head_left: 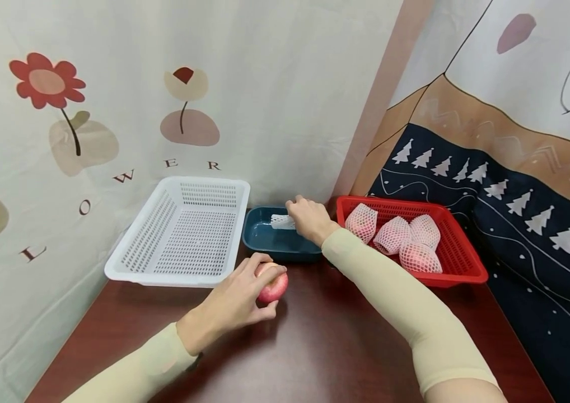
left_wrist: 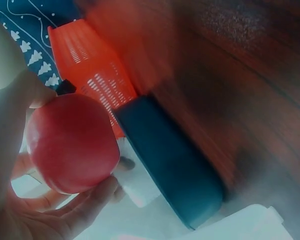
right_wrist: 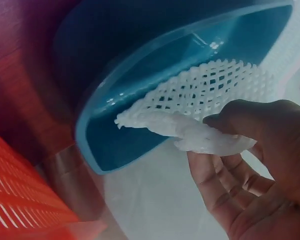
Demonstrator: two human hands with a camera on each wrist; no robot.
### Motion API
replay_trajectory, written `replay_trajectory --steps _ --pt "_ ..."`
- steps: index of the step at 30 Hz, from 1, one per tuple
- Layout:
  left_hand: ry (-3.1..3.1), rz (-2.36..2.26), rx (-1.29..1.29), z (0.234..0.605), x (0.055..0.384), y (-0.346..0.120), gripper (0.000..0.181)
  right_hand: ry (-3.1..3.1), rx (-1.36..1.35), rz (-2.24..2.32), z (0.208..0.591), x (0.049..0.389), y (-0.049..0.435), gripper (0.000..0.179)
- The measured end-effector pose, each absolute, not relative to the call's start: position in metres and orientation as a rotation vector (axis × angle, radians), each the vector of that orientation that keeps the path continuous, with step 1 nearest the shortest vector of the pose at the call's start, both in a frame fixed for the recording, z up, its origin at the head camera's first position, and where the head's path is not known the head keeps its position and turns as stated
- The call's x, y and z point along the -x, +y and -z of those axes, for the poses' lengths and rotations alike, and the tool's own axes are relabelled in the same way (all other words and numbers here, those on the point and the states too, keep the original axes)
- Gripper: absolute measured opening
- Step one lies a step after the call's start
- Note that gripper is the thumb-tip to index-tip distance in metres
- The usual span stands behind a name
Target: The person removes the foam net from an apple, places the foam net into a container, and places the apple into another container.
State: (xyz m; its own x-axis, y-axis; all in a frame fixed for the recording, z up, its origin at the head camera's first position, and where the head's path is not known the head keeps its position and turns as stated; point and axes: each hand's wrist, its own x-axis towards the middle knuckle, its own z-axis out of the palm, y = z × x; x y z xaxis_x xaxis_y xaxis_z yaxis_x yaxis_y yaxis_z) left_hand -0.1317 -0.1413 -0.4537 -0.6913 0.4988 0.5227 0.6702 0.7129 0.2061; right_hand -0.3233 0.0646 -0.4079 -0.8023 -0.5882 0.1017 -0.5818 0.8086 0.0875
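In my left hand [head_left: 237,296] is a bare red apple [head_left: 273,284], gripped between thumb and fingers over the table in front of the blue tray [head_left: 277,256]. The left wrist view shows the apple [left_wrist: 72,142] close up, with fingers curled round its side. My right hand [head_left: 311,218] is over the blue tray and pinches a white foam fruit net [head_left: 282,222]. Seen from the right wrist, the net [right_wrist: 200,90] hangs over the tray's inside, its bunched end between thumb and fingers.
To the left stands a white plastic basket [head_left: 164,277] with slotted walls. At the right, a red basket [head_left: 458,263] holds several apples in white foam nets [head_left: 393,235]. A printed curtain [head_left: 285,84] hangs behind the brown table [head_left: 315,347].
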Motion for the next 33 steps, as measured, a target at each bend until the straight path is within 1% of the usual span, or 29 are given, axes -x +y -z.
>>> replay_trajectory --steps 3,6,12,16,18,20,21,23,28,31,33 --pt "-2.477 0.521 0.905 0.452 0.132 -0.142 0.068 -2.890 -0.987 0.151 0.412 0.326 0.063 0.039" --pt "-2.482 0.512 0.898 0.452 0.133 -0.142 0.068 -2.926 -1.047 0.197 0.415 0.327 0.061 0.040" --pt "-2.503 0.516 0.885 0.453 0.134 -0.144 0.066 -3.004 -1.098 0.195 0.417 0.326 0.060 0.029" --pt "-2.503 0.525 0.885 0.454 0.135 -0.145 0.065 -3.071 -1.123 0.163 0.416 0.326 0.060 0.026" --pt "-2.503 0.528 0.886 0.453 0.136 -0.146 0.066 -3.120 -1.138 0.138 0.415 0.325 0.060 0.021" --pt "-2.506 0.532 0.887 0.454 0.137 -0.147 0.066 -3.194 -1.159 0.113 0.415 0.325 0.060 0.011" --pt "-2.508 0.530 0.886 0.454 0.137 -0.147 0.066 -3.223 -1.163 0.100 0.415 0.325 0.060 0.010" --pt "-2.510 0.532 0.884 0.454 0.138 -0.148 0.065 -3.281 -1.171 0.084 0.416 0.326 0.060 0.013" --pt "-2.510 0.535 0.880 0.453 0.140 -0.150 0.065 -3.345 -1.176 0.127 0.428 0.339 0.061 0.031" --pt "-2.510 0.544 0.879 0.452 0.142 -0.151 0.067 -3.393 -1.148 0.108 0.426 0.338 0.062 0.036" --pt "-2.508 0.550 0.874 0.451 0.143 -0.152 0.068 -3.418 -1.119 0.046 0.418 0.331 0.062 0.039"
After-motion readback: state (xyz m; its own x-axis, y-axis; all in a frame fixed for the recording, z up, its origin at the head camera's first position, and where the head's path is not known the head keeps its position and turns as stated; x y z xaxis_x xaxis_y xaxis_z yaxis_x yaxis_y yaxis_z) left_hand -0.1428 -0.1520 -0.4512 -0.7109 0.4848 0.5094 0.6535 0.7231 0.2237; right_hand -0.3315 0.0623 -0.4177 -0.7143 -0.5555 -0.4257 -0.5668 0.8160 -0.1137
